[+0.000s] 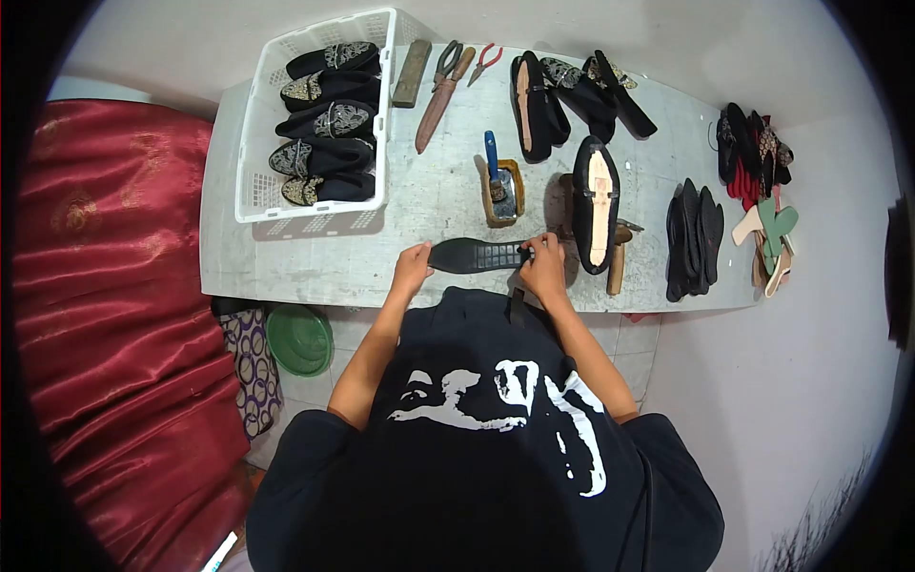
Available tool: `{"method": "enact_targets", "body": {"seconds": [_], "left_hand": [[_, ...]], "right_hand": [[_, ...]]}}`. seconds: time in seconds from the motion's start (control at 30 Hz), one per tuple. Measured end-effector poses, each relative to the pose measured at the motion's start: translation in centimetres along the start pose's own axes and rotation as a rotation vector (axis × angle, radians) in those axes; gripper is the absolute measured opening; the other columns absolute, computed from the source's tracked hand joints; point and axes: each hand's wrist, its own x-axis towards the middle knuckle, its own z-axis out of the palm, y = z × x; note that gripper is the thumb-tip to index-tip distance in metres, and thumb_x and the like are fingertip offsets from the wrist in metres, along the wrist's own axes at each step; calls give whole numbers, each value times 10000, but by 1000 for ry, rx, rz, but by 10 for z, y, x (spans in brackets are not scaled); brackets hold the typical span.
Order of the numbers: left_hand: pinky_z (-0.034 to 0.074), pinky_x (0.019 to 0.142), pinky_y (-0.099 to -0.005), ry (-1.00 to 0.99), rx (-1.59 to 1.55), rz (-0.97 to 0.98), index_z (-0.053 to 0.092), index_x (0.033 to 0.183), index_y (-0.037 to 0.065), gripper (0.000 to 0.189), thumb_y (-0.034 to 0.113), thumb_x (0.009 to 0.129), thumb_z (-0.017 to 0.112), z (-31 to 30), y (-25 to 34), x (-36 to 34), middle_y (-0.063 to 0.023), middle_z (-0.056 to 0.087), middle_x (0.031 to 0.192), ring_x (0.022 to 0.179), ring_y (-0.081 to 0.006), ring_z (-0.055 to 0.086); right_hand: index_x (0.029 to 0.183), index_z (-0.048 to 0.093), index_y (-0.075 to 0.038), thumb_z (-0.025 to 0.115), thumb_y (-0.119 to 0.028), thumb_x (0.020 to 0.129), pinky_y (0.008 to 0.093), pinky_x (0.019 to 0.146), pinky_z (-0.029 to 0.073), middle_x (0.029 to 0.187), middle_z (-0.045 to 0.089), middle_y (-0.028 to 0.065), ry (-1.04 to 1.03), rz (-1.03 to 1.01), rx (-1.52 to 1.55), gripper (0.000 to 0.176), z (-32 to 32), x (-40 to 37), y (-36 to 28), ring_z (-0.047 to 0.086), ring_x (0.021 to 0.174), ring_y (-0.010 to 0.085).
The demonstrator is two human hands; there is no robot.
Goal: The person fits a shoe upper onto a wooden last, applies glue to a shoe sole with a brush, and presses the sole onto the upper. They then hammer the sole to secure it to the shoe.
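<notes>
Sole (477, 255) between both hands' fingers (540, 245)

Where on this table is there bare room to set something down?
The table is bare between the white crate, the brown tray and the held sole, on the crate's near side, and between the hammer and dark soles at right. It is crowded at the back right, where shoes lie close together.

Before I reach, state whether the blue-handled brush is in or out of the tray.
In: the brush has its head inside the tray; its handle juts out beyond.
</notes>
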Motion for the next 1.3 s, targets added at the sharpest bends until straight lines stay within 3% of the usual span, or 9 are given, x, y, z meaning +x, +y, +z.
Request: {"method": "enact_targets", "body": {"seconds": [0.13, 0.27, 0.37, 0.5, 0.53, 0.67, 0.93, 1.1, 1.3], "left_hand": [[578, 702, -335, 80, 381, 184, 759, 1157, -37, 376, 308, 1074, 635, -1, -3, -1, -171, 769, 885, 670, -220, 752], [581, 767, -365, -121, 436, 119, 755, 1237, -12, 318, 219, 1031, 683, 1, 9, -5, -169, 755, 1004, 766, -251, 751], [589, 857, -323, -137, 865, 407, 728, 1314, 1, 349, 154, 1001, 716, -3, 20, -14, -162, 732, 1114, 928, -246, 748], [555, 924, -373, -128, 662, 320, 716, 1350, 24, 460, 121, 907, 796, -5, 21, -20, -171, 694, 1101, 980, -307, 704], [554, 923, -374, -140, 658, 346, 714, 1354, 27, 475, 122, 897, 803, -5, 21, -20, -169, 688, 1100, 975, -306, 696], [554, 921, -372, -150, 730, 459, 698, 1385, 39, 545, 117, 861, 826, -11, 20, -29, -154, 660, 1096, 965, -296, 670], [558, 946, -376, -149, 792, 388, 678, 1408, 58, 595, 69, 835, 837, -7, 18, -33, -147, 646, 1202, 1015, -287, 680], [573, 838, -318, -60, 577, 476, 757, 1291, 47, 458, 17, 836, 803, -12, -10, -12, -87, 698, 1045, 852, -178, 681], [582, 823, -323, 0, 553, 345, 804, 1205, 63, 353, 31, 853, 797, -8, 5, -17, -76, 783, 1006, 825, -169, 713]], "right_hand": [[1106, 708, -21, 684, 25, 798, 506, 972, 483, 1173, 596, 195, 58, -278, 79, 312, -5, 33, -38, 550, 1081, 430], [1226, 656, -5, 684, -2, 834, 514, 998, 464, 1197, 595, 212, 180, -276, 200, 393, 5, 100, -69, 546, 1102, 441], [1366, 608, 10, 717, -56, 853, 515, 1040, 445, 1277, 582, 230, 295, -256, 207, 529, 35, 153, -59, 548, 1124, 441], [1230, 734, -23, 829, -145, 801, 507, 1046, 442, 1329, 570, 219, 55, -136, 95, 456, 37, 178, -49, 540, 1181, 440], [1088, 758, -4, 865, -173, 772, 503, 1033, 450, 1260, 611, 199, 69, -124, 127, 374, 36, 178, -48, 569, 1152, 431], [995, 670, 16, 847, -142, 802, 478, 867, 512, 959, 651, 215, 44, -93, 286, 307, 9, 161, -57, 643, 932, 432], [1126, 669, -11, 698, 12, 914, 451, 852, 541, 1058, 682, 226, 139, -287, 410, 215, -24, 80, -59, 675, 971, 432], [1130, 710, -16, 723, 4, 921, 421, 864, 552, 1084, 691, 192, 261, -301, 469, 211, -25, 42, -56, 688, 984, 408], [1142, 698, 20, 720, -27, 952, 418, 853, 553, 1056, 687, 197, 331, -265, 489, 198, -34, 18, -62, 692, 958, 386]]}}
